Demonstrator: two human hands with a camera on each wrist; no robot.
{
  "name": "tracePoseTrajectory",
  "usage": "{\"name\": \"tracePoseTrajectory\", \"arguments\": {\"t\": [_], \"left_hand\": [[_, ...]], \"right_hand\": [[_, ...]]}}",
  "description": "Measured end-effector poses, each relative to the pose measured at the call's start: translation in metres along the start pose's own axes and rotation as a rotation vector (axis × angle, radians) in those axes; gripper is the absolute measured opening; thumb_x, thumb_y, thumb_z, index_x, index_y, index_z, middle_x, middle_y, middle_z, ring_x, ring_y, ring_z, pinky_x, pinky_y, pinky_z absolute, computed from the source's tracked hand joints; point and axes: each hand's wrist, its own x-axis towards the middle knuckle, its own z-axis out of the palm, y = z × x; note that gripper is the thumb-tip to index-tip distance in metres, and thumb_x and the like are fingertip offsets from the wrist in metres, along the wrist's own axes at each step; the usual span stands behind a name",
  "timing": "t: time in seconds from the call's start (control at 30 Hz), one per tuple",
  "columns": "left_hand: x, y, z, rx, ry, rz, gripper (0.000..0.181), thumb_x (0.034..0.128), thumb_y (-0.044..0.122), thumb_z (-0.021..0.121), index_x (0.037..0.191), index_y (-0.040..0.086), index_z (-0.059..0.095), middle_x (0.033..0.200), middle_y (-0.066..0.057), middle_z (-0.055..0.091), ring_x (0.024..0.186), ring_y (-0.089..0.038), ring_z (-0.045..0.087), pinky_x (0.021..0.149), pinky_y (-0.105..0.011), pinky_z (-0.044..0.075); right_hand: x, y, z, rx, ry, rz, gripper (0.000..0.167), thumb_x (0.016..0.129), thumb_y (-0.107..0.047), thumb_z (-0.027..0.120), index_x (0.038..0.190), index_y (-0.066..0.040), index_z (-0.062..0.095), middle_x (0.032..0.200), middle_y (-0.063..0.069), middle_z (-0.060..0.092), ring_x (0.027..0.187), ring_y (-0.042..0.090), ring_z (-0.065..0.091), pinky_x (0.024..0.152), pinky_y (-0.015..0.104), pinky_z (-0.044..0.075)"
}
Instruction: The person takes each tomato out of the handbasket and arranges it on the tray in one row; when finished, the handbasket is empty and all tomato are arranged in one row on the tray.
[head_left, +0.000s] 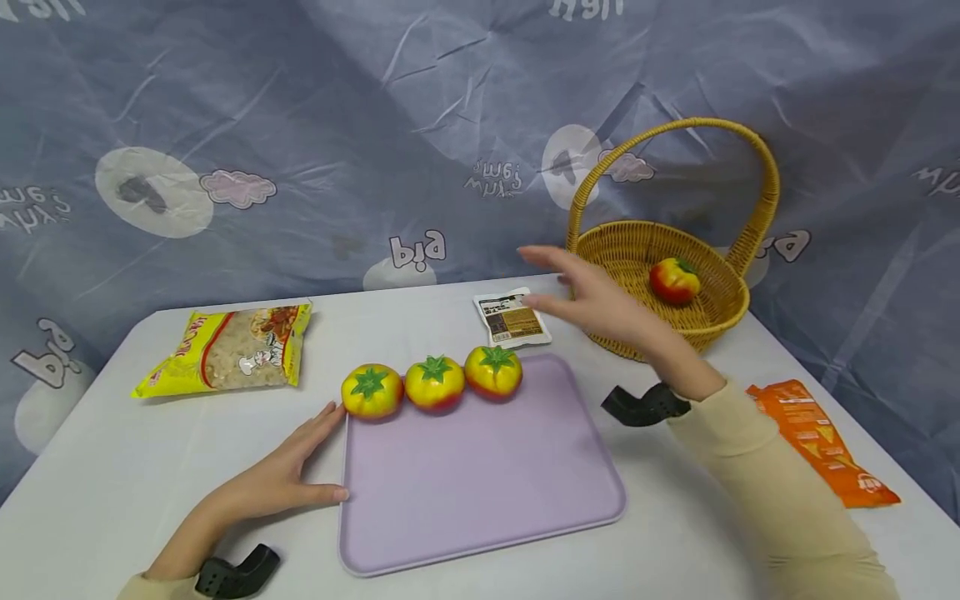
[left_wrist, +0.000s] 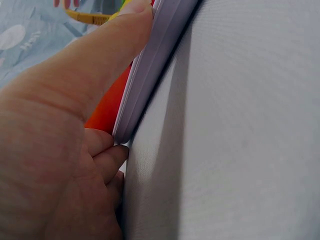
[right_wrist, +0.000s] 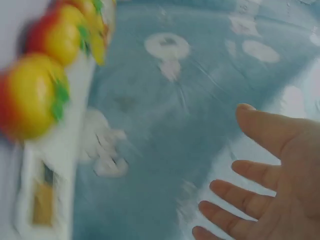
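Observation:
My left hand (head_left: 279,477) rests at the left edge of a lilac tray (head_left: 480,475); its thumb and fingertips touch the rim, the fingers fairly straight. Along the tray's far edge sit three yellow-and-red fruits with green leafy tops: a left one (head_left: 372,392), a middle one (head_left: 435,384) and a right one (head_left: 493,372). Raised above the table, my right hand (head_left: 600,302) has spread fingers and holds nothing. It is between a small white-and-brown packet (head_left: 514,320) and a wicker basket (head_left: 637,242). Inside the basket lies a similar fruit (head_left: 674,281).
A yellow food bag (head_left: 232,350) lies at the back left of the white table (head_left: 187,450). On the right, an orange snack bag (head_left: 825,442) is partly hidden by my right sleeve. The basket's tall handle (head_left: 693,123) arches upward. A grey-blue printed cloth (head_left: 315,167) hangs behind.

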Motion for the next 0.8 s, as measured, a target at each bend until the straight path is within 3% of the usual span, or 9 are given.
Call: {"name": "tracePoseTrajectory", "arguments": {"t": [0.23, 0.37, 0.47, 0.6, 0.8], "left_hand": [[0.0, 0.004, -0.002, -0.015, 0.008, 0.015, 0.099, 0.0753, 0.036, 0.078, 0.149, 0.004, 0.02, 0.152, -0.024, 0.007, 0.135, -0.046, 0.005, 0.1, -0.067, 0.01], [0.0, 0.005, -0.003, -0.016, 0.01, 0.014, 0.099, 0.0749, 0.035, 0.079, 0.149, 0.004, 0.02, 0.152, -0.024, 0.007, 0.135, -0.046, 0.005, 0.1, -0.067, 0.01], [0.0, 0.003, -0.003, -0.014, 0.009, 0.007, 0.099, 0.0752, 0.036, 0.078, 0.148, 0.003, 0.02, 0.152, -0.024, 0.007, 0.135, -0.045, 0.005, 0.101, -0.066, 0.01], [0.001, 0.001, -0.002, -0.015, 0.007, 0.004, 0.1, 0.0756, 0.038, 0.077, 0.148, 0.002, 0.019, 0.152, -0.023, 0.006, 0.136, -0.044, 0.006, 0.101, -0.064, 0.011], [-0.001, 0.005, -0.001, -0.017, 0.005, 0.012, 0.099, 0.0756, 0.036, 0.078, 0.148, 0.002, 0.02, 0.151, -0.025, 0.008, 0.135, -0.047, 0.006, 0.101, -0.065, 0.012]], "right_hand": [[-0.002, 0.021, -0.073, 0.038, 0.053, 0.08, 0.058, 0.094, -0.023, 0.058, 0.144, -0.007, 0.033, 0.144, 0.013, 0.035, 0.131, 0.028, 0.031, 0.104, 0.05, 0.026], [-0.01, 0.052, -0.101, 0.161, 0.14, 0.094, 0.052, 0.097, -0.022, 0.052, 0.145, -0.014, 0.034, 0.141, 0.01, 0.038, 0.129, 0.025, 0.034, 0.102, 0.032, 0.033], [-0.016, 0.083, -0.113, 0.424, 0.25, 0.097, 0.045, 0.099, -0.019, 0.049, 0.142, -0.014, 0.038, 0.138, 0.009, 0.04, 0.129, 0.025, 0.032, 0.103, 0.025, 0.03], [-0.023, 0.12, -0.121, 0.828, 0.393, 0.184, 0.045, 0.097, -0.02, 0.051, 0.139, -0.01, 0.039, 0.136, 0.007, 0.041, 0.129, 0.022, 0.031, 0.11, 0.036, 0.016], [-0.033, 0.155, -0.122, 1.131, 0.576, 0.363, 0.037, 0.093, -0.022, 0.058, 0.128, -0.014, 0.049, 0.14, 0.0, 0.036, 0.132, 0.012, 0.027, 0.11, 0.033, 0.0]]}}
